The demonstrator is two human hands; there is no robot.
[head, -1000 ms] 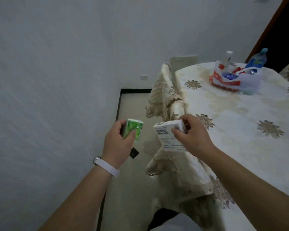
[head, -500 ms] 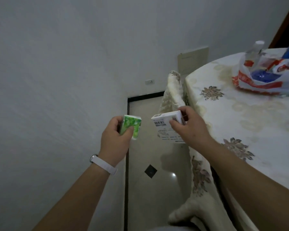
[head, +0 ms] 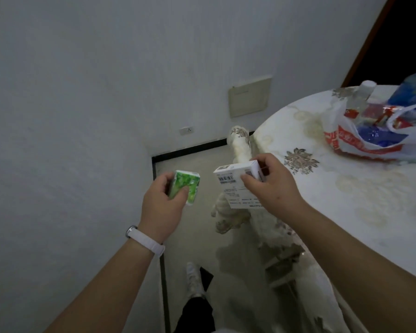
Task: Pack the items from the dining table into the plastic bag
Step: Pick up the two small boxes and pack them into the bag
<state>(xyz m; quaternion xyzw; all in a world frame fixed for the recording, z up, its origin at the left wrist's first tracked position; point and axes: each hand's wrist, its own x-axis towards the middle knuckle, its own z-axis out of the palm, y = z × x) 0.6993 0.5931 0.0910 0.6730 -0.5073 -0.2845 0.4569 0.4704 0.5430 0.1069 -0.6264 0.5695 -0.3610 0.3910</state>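
A green packet (head: 186, 188) is tilting mid-frame, a white barcoded box (head: 235, 188) just right; the plastic bag (head: 370, 146) is sitting open on the desk (head: 346, 200), upper right.

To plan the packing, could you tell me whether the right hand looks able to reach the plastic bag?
Probably yes: the right hand, gripping the white box, is at the dining table edge, and nothing stands on the cloth between it and the plastic bag.
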